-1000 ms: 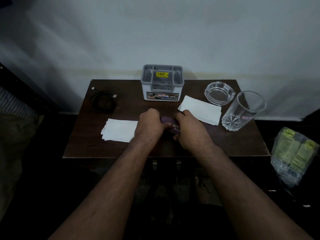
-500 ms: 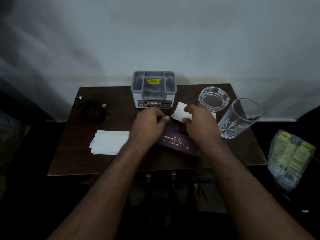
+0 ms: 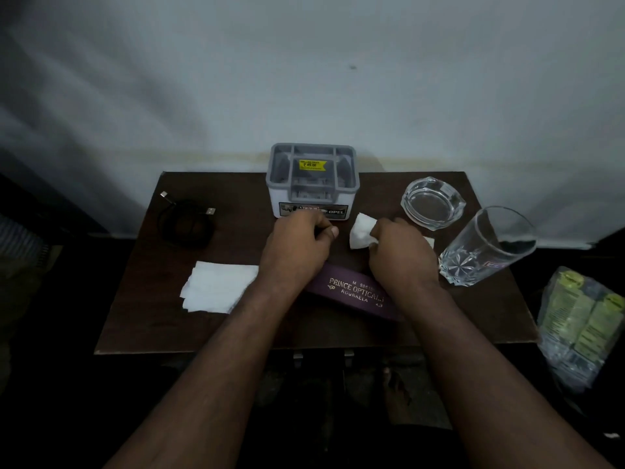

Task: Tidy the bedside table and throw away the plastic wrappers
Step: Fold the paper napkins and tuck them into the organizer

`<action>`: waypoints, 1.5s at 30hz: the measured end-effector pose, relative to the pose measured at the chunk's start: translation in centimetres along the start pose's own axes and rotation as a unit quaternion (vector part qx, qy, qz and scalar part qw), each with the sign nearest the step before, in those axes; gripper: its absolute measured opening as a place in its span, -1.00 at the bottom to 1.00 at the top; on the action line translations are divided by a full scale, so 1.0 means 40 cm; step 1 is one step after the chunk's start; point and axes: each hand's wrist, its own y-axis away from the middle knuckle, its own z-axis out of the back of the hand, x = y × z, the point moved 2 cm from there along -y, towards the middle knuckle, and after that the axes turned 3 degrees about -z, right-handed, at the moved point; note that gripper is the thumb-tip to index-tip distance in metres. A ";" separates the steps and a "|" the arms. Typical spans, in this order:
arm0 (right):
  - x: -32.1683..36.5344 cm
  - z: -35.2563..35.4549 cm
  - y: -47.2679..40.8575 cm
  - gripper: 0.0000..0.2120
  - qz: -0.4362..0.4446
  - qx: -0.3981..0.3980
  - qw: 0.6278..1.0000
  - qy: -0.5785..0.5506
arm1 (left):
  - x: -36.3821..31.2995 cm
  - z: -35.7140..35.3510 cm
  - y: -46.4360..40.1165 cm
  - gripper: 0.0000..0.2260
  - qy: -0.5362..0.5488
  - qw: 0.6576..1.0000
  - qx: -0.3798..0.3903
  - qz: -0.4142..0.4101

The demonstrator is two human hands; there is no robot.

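Head view: we read "PRINCE OPTICALS ROURKELA" on the purple case (image 3: 351, 294), "OPEL" on the far grey organiser (image 3: 313, 184). Right hand (image 3: 400, 250) pinches a white tissue (image 3: 360, 231); left hand (image 3: 297, 243) curled, holding nothing.

Head view, down onto table (image 3: 142, 319)

We take this for a dim bedroom corner at home: a small dark wooden bedside table (image 3: 473, 319) stands against a plain pale wall (image 3: 304, 79), bearing a spectacle case (image 3: 351, 292), a drinking glass (image 3: 490, 248), an ashtray (image 3: 433, 203) and a coiled charging cable (image 3: 186, 221).
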 end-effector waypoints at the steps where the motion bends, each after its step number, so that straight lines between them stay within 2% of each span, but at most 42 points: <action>1: 0.006 0.005 0.005 -0.76 0.002 -0.003 1.000 -0.005 | 0.003 0.005 0.003 -0.88 0.000 1.000 -0.004 0.001; 4: 0.023 0.031 0.022 -0.80 0.028 -0.044 0.998 -0.033 | 0.019 0.018 0.013 -0.92 0.028 0.999 -0.024 0.012; 8: 0.073 0.058 0.075 -0.90 0.127 -0.126 0.972 -0.149 | 0.044 0.047 0.035 -0.79 0.058 0.997 -0.058 0.012; 11: 0.118 0.057 0.120 -0.94 0.175 -0.127 0.947 -0.236 | 0.059 0.079 0.060 -0.74 0.127 0.989 -0.076 0.011; 13: 0.142 0.062 0.137 -0.95 0.154 -0.102 0.922 -0.341 | 0.067 0.101 0.080 -0.78 0.213 0.973 -0.081 0.028; 15: 0.161 0.064 0.148 -0.96 0.088 -0.051 0.875 -0.473 | 0.070 0.118 0.101 -0.84 0.301 0.949 -0.080 0.059; 16: 0.171 0.064 0.153 -0.93 0.051 -0.008 0.834 -0.550 | 0.073 0.125 0.109 -0.84 0.340 0.934 -0.081 0.079; 18: 0.200 0.057 0.166 -0.83 -0.019 0.107 0.715 -0.691 | 0.083 0.137 0.121 -0.81 0.410 0.902 -0.073 0.116; 19: 0.213 0.053 0.170 -0.80 -0.046 0.153 0.668 -0.727 | 0.090 0.143 0.123 -0.79 0.429 0.892 -0.062 0.128; 20: 0.224 0.048 0.172 -0.79 -0.063 0.179 0.648 -0.738 | 0.097 0.148 0.125 -0.78 0.437 0.889 -0.047 0.132; 23: 0.250 0.033 0.169 -0.77 -0.090 0.205 0.642 -0.733 | 0.115 0.164 0.119 -0.90 0.444 0.887 -0.030 0.120; 25: 0.260 0.026 0.161 -0.77 -0.092 0.197 0.652 -0.726 | 0.121 0.173 0.109 -0.95 0.436 0.892 -0.043 0.114; 28: 0.267 0.022 0.146 -0.80 -0.094 0.164 0.683 -0.705 | 0.133 0.178 0.091 -0.91 0.418 0.896 -0.072 0.127; 31: 0.273 0.018 0.129 -0.85 -0.099 0.147 0.688 -0.703 | 0.141 0.183 0.080 -0.98 0.421 0.892 -0.094 0.139; 36: 0.293 0.012 0.124 -0.82 -0.106 0.100 0.721 -0.677 | 0.148 0.197 0.077 -0.92 0.401 0.896 -0.143 0.124; 42: 0.320 0.013 0.127 -0.75 -0.118 0.057 0.722 -0.680 | 0.168 0.221 0.089 -0.89 0.396 0.895 -0.175 0.112; 45: 0.322 0.008 0.127 -0.75 -0.127 0.053 0.724 -0.676 | 0.175 0.225 0.089 -0.94 0.418 0.885 -0.162 0.128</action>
